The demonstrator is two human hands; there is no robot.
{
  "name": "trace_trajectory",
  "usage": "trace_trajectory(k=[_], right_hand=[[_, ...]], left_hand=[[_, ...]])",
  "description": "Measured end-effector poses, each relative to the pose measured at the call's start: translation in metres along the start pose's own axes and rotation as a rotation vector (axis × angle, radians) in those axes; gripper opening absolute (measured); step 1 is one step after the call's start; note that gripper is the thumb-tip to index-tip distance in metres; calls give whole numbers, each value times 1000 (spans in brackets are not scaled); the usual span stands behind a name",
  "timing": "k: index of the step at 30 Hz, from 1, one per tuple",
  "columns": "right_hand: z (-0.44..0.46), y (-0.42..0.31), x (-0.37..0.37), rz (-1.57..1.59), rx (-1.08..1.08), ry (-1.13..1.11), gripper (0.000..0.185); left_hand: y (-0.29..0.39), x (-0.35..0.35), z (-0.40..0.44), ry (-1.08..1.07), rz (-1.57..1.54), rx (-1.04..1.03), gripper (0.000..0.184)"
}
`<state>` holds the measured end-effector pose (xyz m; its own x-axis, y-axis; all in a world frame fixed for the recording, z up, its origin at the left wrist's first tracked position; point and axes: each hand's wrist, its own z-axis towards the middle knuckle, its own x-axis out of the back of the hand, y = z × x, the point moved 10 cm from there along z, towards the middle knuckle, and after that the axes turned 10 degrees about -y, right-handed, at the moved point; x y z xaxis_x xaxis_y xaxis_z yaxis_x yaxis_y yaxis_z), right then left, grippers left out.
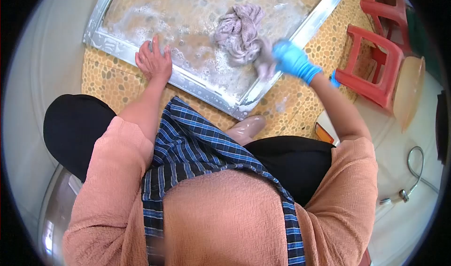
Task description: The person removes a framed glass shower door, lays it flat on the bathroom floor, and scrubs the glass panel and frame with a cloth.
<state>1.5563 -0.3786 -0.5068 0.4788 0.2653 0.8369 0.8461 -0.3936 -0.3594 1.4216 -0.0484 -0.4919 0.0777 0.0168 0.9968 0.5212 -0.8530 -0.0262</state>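
Head view: suds (136,16) and bunched cloth (240,29) inside the metal frame (203,88).
Touches near edge with spread left hand (155,63); grips cloth's tail over right edge with gloved right hand (293,61).

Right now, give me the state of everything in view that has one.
Left hand: bare, spread on the frame
Right hand: gloved, closed on the cloth, slightly blurred
Cloth: bunched, partly twisted
Pane: wet, soapy
Frame: lying flat, sudsy
Apron: creased
Nearer red stool: upright or tipped, unclear
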Motion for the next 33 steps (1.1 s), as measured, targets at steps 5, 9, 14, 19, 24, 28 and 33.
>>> trace_trajectory(k=[5, 9, 14, 19, 24, 28, 33], right_hand=[[-13, 135, 80, -398, -533, -8, 15], [-21, 154, 105, -322, -658, 162, 30], [-8, 63, 42, 182, -513, -194, 40], [11, -77, -79, 199, -12, -377, 27], [4, -107, -39, 146, 131, -216, 30], [-6, 12, 13, 20, -324, -199, 40], [-39, 167, 79, -245, -620, 12, 21]], left_hand=[[4, 1, 0, 42, 15, -40, 55], [3, 3, 2, 25, -19, -25, 53], [4, 0, 0, 50, 1, -34, 52], [2, -3, 3, 9, 4, -7, 52], [0, -2, 4, 10, -23, -6, 52], [-1, -7, 2, 5, 12, -11, 55], [1, -11, 4, -2, 18, -11, 54]])
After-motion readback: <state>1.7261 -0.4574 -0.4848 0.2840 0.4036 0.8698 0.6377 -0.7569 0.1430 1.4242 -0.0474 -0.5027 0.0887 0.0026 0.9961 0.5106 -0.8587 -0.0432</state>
